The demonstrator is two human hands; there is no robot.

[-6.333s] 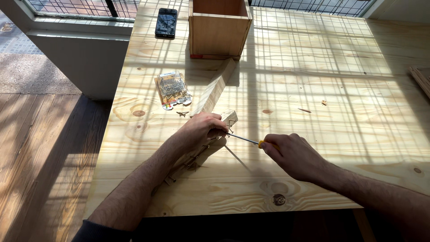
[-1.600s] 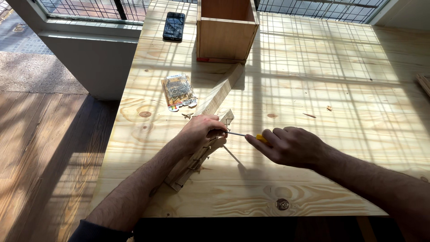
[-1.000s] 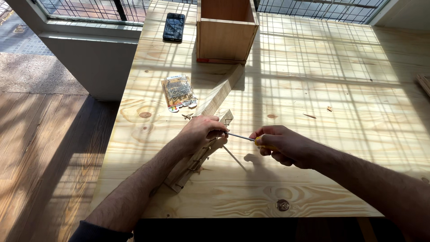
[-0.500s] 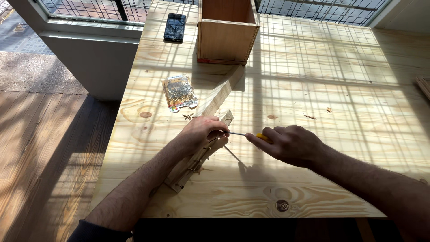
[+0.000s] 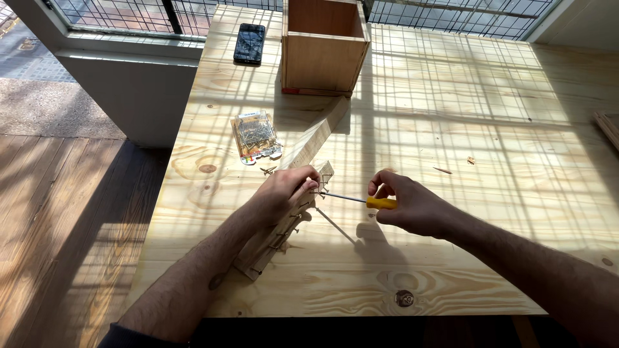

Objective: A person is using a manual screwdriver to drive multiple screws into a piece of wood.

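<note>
The left hand [image 5: 284, 193] clamps the wood strip [image 5: 287, 216] flat to steady it (screws [image 5: 256, 135] nearby) while the right hand [image 5: 406, 206] grips the screwdriver [image 5: 361, 200], tip at its edge.

The desk [image 5: 490, 129] is pale yellow pine with brown grain lines and some darker round knots, and a grid pattern of thin shadow lines lies across it. On the far side of the desk stands a wooden box [image 5: 324, 58] of warmer orange-brown colour. Left of the box lies a phone [image 5: 249, 44], black and glossy. Nearer than the box is a clear packet [image 5: 255, 136] with grey metallic screws inside and a coloured strip on its near edge. The wooden strip [image 5: 284, 219] is light beige. The screwdriver [image 5: 361, 200] has a bright yellow handle and a thin silver-grey shaft. The floor [image 5: 64, 212] left of the desk is dark brown planks.
</note>
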